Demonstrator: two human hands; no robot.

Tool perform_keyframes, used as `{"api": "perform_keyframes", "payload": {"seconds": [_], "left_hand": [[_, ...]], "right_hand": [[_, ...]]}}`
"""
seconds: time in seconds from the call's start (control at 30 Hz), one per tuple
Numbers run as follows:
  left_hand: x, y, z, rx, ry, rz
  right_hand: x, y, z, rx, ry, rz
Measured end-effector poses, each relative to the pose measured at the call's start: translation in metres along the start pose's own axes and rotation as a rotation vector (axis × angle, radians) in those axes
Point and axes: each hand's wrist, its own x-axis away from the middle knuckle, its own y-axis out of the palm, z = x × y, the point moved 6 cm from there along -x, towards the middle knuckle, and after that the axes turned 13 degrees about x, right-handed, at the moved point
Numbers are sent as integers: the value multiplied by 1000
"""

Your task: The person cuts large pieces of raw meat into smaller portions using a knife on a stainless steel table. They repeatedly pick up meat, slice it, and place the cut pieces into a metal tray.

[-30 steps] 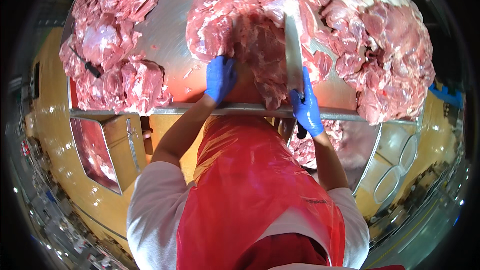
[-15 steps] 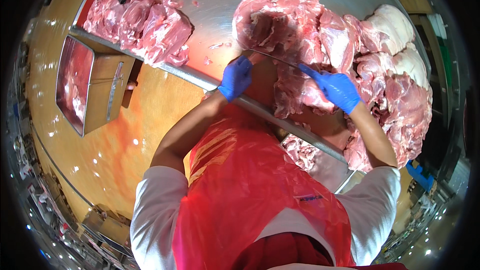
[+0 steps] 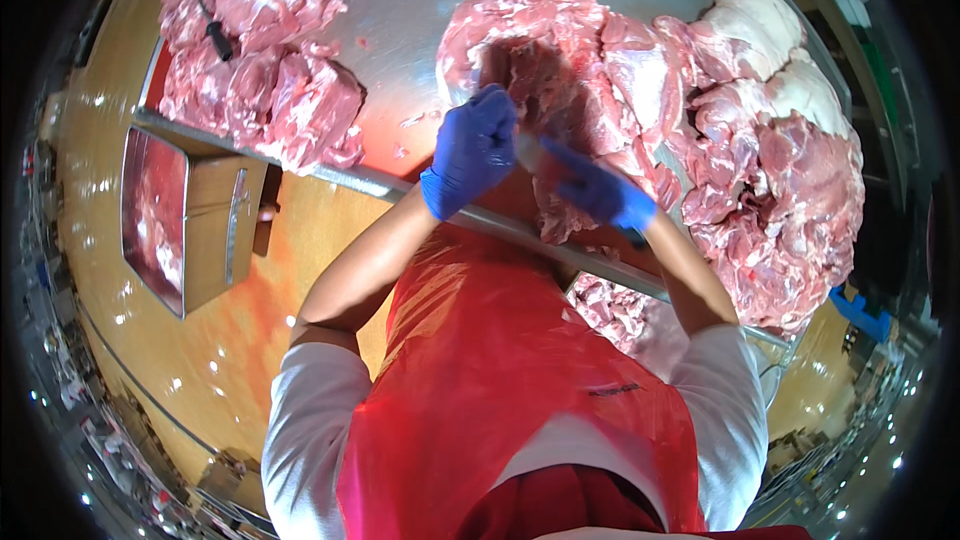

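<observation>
My left hand [image 3: 473, 152], in a blue glove, is closed in a fist above the table's near edge; what it grips, if anything, is hidden. Just to its right is my right hand [image 3: 592, 185], also gloved in blue and smeared by motion. It is closed on a knife [image 3: 633, 237], whose dark handle end shows below the wrist, while the blade is too blurred to follow. Beyond both hands lies a large cut of raw meat [image 3: 540, 60], opened out, with a darker hollow in its middle. One loose flap of it hangs toward me beside the right hand.
More raw meat [image 3: 780, 200] is heaped on the right of the metal table [image 3: 400, 30]. Another pile [image 3: 265, 70] lies at the left, with a dark-handled tool [image 3: 218, 41] on it. A metal bin [image 3: 185, 225] hangs left; meat pieces [image 3: 610, 310] lie below the edge.
My right hand has moved left and nearer to me, closer to my left hand. My left hand has risen slightly. The thin blade seen stretched between the hands is now blurred.
</observation>
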Motion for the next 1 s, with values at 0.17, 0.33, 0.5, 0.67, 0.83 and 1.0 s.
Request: {"api": "perform_keyframes", "payload": {"seconds": [0.17, 0.33, 0.5, 0.67, 0.83, 1.0], "left_hand": [[32, 195, 70, -35, 214, -1145], [94, 254, 81, -11, 385, -1354], [-47, 61, -27, 79, -109, -295], [-32, -30, -152, -447, 38, -73], [-27, -12, -153, -363, -45, -112], [-38, -8, -150, -390, -30, -200]], "right_hand": [[72, 97, 39, -8, -14, 41], [93, 147, 42, -382, 302, 663], [111, 112, -3, -255, 624, 743], [-6, -15, -3, 64, 398, 960], [-91, -122, 24, 206, 749, 774], [-97, -120, 28, 220, 745, 745]]}}
